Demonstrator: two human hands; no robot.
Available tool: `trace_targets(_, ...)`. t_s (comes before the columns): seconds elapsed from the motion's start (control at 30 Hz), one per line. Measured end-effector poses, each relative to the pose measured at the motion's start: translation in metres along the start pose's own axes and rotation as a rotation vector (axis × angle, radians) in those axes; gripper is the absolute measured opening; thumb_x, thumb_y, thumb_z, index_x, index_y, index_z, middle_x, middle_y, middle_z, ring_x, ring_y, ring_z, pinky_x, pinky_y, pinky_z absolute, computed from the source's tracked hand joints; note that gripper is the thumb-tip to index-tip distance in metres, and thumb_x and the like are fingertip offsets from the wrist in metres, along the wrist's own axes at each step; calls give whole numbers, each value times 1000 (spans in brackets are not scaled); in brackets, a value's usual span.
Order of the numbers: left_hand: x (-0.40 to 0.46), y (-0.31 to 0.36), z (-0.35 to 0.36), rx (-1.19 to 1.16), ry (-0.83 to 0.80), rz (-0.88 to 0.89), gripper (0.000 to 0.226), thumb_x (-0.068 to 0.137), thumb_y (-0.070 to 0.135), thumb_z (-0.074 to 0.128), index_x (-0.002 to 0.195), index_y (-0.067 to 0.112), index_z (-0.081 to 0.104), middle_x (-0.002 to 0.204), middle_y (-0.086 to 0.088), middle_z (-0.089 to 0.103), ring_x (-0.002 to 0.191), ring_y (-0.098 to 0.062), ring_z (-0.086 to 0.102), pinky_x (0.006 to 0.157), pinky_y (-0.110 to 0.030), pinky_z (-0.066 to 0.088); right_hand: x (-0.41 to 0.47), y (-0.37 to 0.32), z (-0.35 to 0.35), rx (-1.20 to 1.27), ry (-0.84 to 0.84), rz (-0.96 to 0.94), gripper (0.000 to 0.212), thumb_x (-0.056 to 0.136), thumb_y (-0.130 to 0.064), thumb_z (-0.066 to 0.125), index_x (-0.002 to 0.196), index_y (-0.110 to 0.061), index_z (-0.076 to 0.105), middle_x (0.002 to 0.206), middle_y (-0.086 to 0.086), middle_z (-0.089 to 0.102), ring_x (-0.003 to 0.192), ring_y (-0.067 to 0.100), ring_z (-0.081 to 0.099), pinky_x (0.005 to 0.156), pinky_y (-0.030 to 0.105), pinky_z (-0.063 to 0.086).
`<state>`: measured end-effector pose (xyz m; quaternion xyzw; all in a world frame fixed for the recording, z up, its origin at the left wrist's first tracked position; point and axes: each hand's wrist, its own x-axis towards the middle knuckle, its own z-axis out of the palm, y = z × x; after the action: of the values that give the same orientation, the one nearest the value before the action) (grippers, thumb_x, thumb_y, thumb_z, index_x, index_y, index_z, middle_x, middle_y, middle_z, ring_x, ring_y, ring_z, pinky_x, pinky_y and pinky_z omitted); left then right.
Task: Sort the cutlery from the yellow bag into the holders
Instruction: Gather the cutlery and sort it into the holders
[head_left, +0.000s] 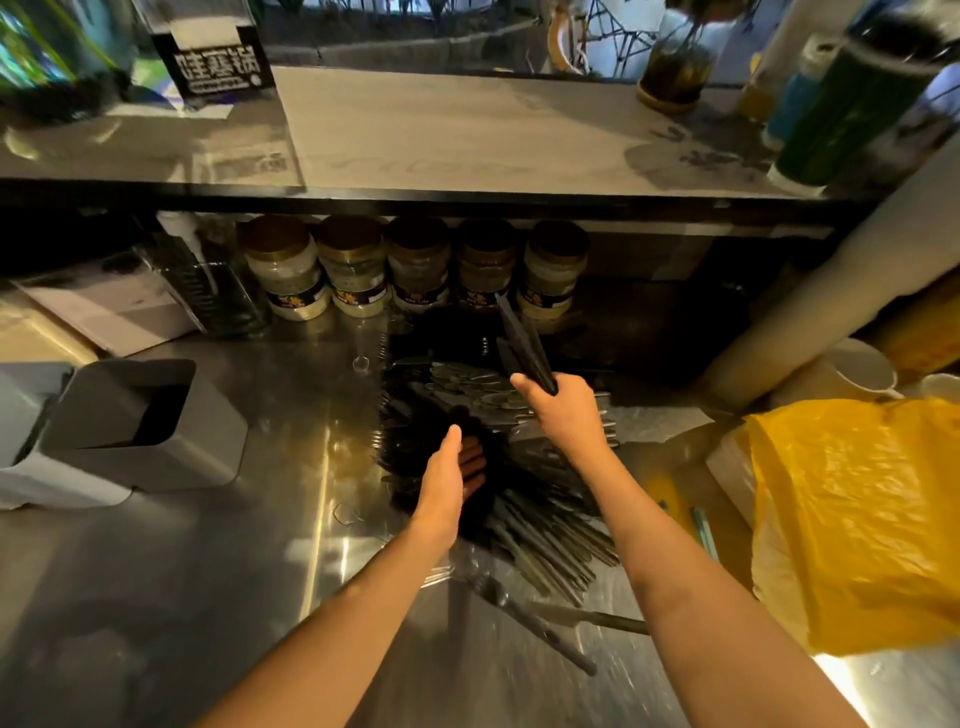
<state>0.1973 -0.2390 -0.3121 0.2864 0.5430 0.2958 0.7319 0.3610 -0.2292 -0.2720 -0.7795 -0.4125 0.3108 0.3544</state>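
Two bare, sleeveless forearms (363, 597), no jewellery

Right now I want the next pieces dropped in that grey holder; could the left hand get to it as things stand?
Probably yes. The left hand rests on the cutlery pile, and only bare steel counter lies between it and the open-topped grey holder on its own side.

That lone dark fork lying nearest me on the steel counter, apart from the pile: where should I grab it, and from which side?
Probably take the fork by its long handle, mid-length, pinching from above. It lies flat on the counter, tines toward the pile and handle end pointing near-right, with bare steel either side. The right hand already holds dark utensils, so the left hand seems freer.
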Motion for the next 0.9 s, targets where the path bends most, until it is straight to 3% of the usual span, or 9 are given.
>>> trace_targets(0.1,-11,20,14,12,21,76,35,106,42,38,104,20,65,104,-1,72,96,-16,66,85,-33,51,-2,-24,-8,364,18,101,47,93,-45,66,71,-4,60,61,3,52,52,13,47,51,28,36)
trace_targets(0.23,-18,37,28,148,-104,91,52,105,51,29,103,16,68,101,-7,73,98,-23,67,87,-38,49,-2,-51,-16,918,16,384,44,93,-55,61,77,-14,55,53,-3,39,43,11,34,42,24,29)
trace_targets(0.33,-27,46,33,249,-253,53,68,104,56,21,106,8,70,89,-12,73,74,-22,68,62,-27,52,1,-61,-14,1162,65,519,49,90,-63,60,77,-16,53,53,-5,38,43,11,32,42,24,27)
trace_targets(0.5,-41,51,32,410,-174,4,69,103,59,23,103,9,71,73,-9,70,54,-19,62,52,-25,49,-1,-52,-3,1254,132,634,53,87,-70,58,83,-17,55,54,-6,39,41,10,33,39,24,30)
trace_targets(0.6,-38,44,15,572,-103,-51,60,98,68,25,104,22,63,82,-9,72,51,-15,59,47,-22,42,-7,-44,0,1309,161,651,52,87,-69,58,84,-17,54,55,-7,37,42,9,32,41,23,30)
trace_targets(0.67,-38,38,3,618,-111,-60,72,93,74,26,111,14,61,83,-9,68,45,-11,49,40,-21,32,-12,-43,0,1327,196,641,50,86,-66,62,82,-17,53,55,-7,38,43,8,33,43,22,30)
trace_targets(0.73,-38,34,-1,588,-87,-27,74,94,73,29,104,6,59,73,-6,57,44,-11,43,38,-21,26,-17,-45,2,1313,226,621,46,86,-60,67,82,-17,53,55,-6,42,45,8,38,46,22,35)
trace_targets(0.83,-41,39,5,491,40,21,64,96,67,32,96,9,58,71,-2,56,53,-14,54,46,-22,37,-27,-51,13,1262,244,563,36,87,-43,74,94,-12,57,57,-2,46,48,10,48,48,23,43)
trace_targets(0.9,-39,46,11,465,93,42,63,96,66,33,103,10,60,93,-3,65,82,-20,63,72,-33,50,-35,-54,23,1257,243,549,32,88,-33,76,102,-9,59,57,-2,46,48,10,50,47,24,43)
